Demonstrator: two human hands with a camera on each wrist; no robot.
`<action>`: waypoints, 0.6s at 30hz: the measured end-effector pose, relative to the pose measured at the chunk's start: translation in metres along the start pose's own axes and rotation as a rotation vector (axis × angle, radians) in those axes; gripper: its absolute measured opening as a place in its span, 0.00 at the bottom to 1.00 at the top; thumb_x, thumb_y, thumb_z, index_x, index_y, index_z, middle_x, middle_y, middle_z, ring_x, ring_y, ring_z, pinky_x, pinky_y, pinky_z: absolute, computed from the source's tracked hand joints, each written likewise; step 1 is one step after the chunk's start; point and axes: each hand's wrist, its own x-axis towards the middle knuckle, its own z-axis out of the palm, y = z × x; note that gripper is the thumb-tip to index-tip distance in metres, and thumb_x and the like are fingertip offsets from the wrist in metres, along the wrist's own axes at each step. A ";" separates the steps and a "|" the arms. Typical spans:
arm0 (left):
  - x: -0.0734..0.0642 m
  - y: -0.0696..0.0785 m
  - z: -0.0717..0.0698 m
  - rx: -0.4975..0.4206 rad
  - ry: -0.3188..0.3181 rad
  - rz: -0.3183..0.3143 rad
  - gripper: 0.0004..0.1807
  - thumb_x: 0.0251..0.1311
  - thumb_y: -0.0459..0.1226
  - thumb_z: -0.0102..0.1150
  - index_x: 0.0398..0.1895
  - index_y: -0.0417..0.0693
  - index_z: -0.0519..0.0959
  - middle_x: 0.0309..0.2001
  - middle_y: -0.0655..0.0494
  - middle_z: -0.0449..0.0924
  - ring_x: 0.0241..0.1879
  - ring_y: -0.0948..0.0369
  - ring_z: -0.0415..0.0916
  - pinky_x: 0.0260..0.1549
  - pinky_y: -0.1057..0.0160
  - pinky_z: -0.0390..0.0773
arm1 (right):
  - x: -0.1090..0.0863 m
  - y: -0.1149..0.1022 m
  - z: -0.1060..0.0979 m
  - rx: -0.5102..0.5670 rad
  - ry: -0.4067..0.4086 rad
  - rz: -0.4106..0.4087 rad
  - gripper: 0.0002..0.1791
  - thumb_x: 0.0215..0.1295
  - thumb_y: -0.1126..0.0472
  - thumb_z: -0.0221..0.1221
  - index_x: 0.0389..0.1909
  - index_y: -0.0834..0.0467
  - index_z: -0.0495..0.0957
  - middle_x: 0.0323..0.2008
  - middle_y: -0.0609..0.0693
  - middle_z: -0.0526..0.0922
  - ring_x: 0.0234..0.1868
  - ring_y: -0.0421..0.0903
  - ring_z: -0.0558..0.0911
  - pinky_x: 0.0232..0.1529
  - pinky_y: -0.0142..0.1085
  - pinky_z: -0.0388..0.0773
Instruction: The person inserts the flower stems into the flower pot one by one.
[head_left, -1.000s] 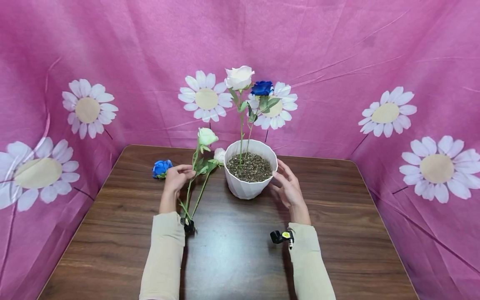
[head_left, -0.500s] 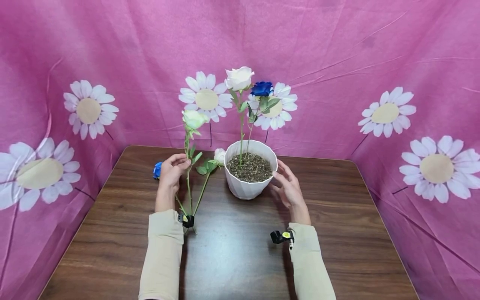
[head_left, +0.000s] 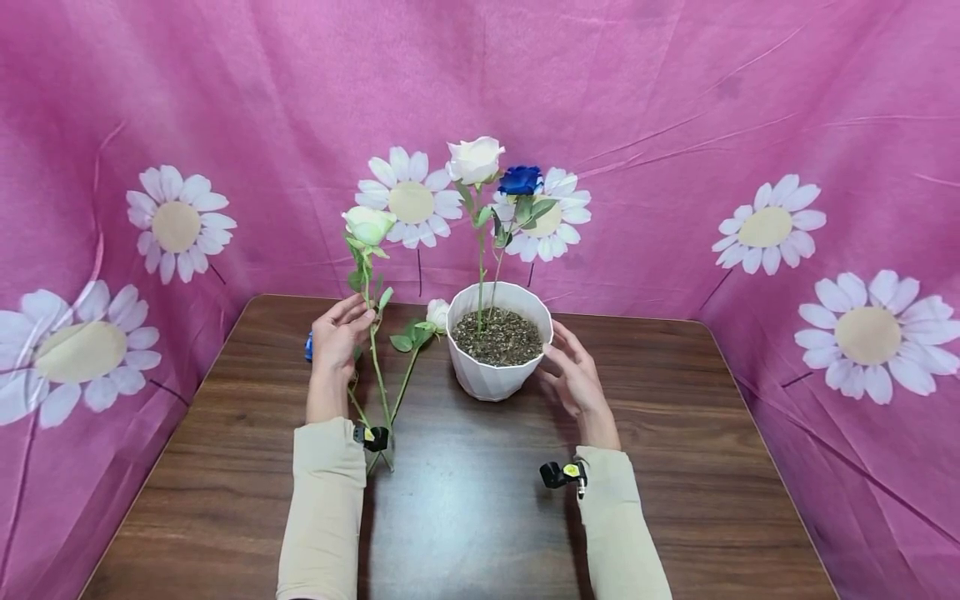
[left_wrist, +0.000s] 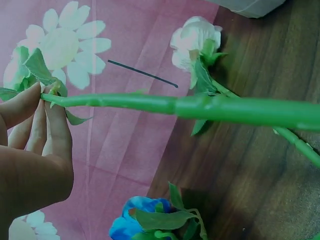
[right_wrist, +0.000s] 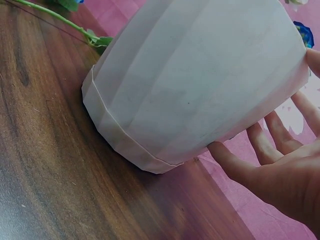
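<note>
My left hand [head_left: 337, 342] pinches the stem of a pale green-white rose [head_left: 368, 225] between thumb and fingers, just below its leaves. That rose stands nearly upright, its bloom above the hand and its lower stem [left_wrist: 225, 109] running across the left wrist view. My right hand [head_left: 577, 375] rests spread fingers against the right side of a white faceted pot [head_left: 491, 382]. Dark, grainy soil [head_left: 510, 340] lies in the pot. A white rose [head_left: 476, 160] and a dark blue rose [head_left: 520, 179] stand in it.
Left of the pot, another white rose [head_left: 437, 317] lies on the brown table [head_left: 465, 533], its stem crossing the held one in the head view. A blue rose [left_wrist: 137, 215] lies beyond my left hand, mostly hidden in the head view. Pink flowered cloth [head_left: 637, 83] surrounds the table.
My left hand has raised the pale green-white rose from a low lean to nearly upright, shifting it left and covering more of the blue rose. The right hand stays at the pot.
</note>
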 end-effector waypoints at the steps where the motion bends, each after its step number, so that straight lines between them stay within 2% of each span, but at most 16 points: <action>1: -0.001 0.001 0.000 -0.010 -0.006 -0.004 0.27 0.62 0.22 0.63 0.65 0.33 0.74 0.35 0.60 0.87 0.32 0.68 0.85 0.35 0.72 0.84 | 0.000 0.000 0.000 -0.001 0.000 0.000 0.33 0.74 0.72 0.49 0.78 0.61 0.56 0.71 0.60 0.59 0.66 0.55 0.67 0.67 0.64 0.64; 5: -0.003 0.003 0.003 -0.057 -0.053 -0.028 0.29 0.63 0.19 0.59 0.68 0.29 0.69 0.34 0.61 0.87 0.31 0.66 0.86 0.35 0.70 0.85 | 0.000 0.000 0.000 -0.002 0.007 0.000 0.33 0.74 0.72 0.49 0.78 0.61 0.56 0.70 0.60 0.60 0.66 0.55 0.67 0.67 0.63 0.64; 10: -0.005 0.003 0.004 -0.139 -0.113 -0.057 0.29 0.64 0.16 0.55 0.69 0.28 0.67 0.35 0.57 0.89 0.31 0.62 0.87 0.36 0.67 0.86 | 0.000 0.001 -0.001 -0.007 0.012 -0.001 0.32 0.75 0.71 0.50 0.77 0.60 0.57 0.69 0.59 0.62 0.65 0.54 0.68 0.66 0.62 0.66; 13: -0.008 0.003 0.005 -0.172 -0.145 -0.058 0.29 0.63 0.15 0.54 0.69 0.27 0.67 0.38 0.51 0.89 0.31 0.60 0.87 0.37 0.65 0.86 | 0.000 0.002 -0.001 -0.004 0.012 -0.003 0.31 0.75 0.71 0.50 0.77 0.60 0.58 0.69 0.58 0.63 0.65 0.54 0.68 0.66 0.63 0.66; 18: -0.011 0.003 0.007 -0.198 -0.163 -0.051 0.29 0.63 0.14 0.52 0.69 0.27 0.67 0.38 0.50 0.89 0.31 0.59 0.87 0.37 0.65 0.86 | 0.000 0.002 -0.002 -0.004 0.010 -0.008 0.32 0.75 0.71 0.50 0.77 0.60 0.57 0.69 0.59 0.63 0.65 0.54 0.68 0.67 0.64 0.65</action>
